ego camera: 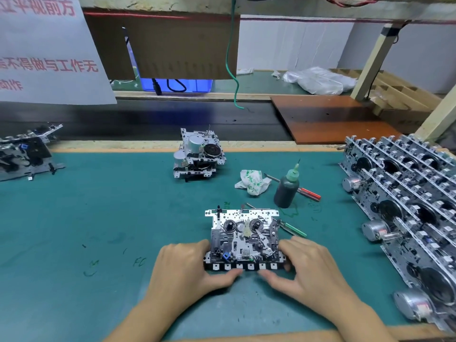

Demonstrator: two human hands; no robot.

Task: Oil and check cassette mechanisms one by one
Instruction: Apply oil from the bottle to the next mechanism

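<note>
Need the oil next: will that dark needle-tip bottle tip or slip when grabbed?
The oil bottle is tall on a narrow base and already leans, so it probably tips easily. Green smears at its foot suggest slippery sides. Its thin needle tip looks bendable.

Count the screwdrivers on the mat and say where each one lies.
2. A red-handled screwdriver lies behind the oil bottle, partly hidden by it. A green-handled screwdriver lies at the right edge of the mechanism under the hands. Others may be hidden.

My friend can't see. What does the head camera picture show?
Two hands, left hand and right hand, grip a cassette mechanism lying flat on a green mat. Behind it stand an oil bottle, a crumpled tissue, and more mechanisms stacked at the right.
</note>
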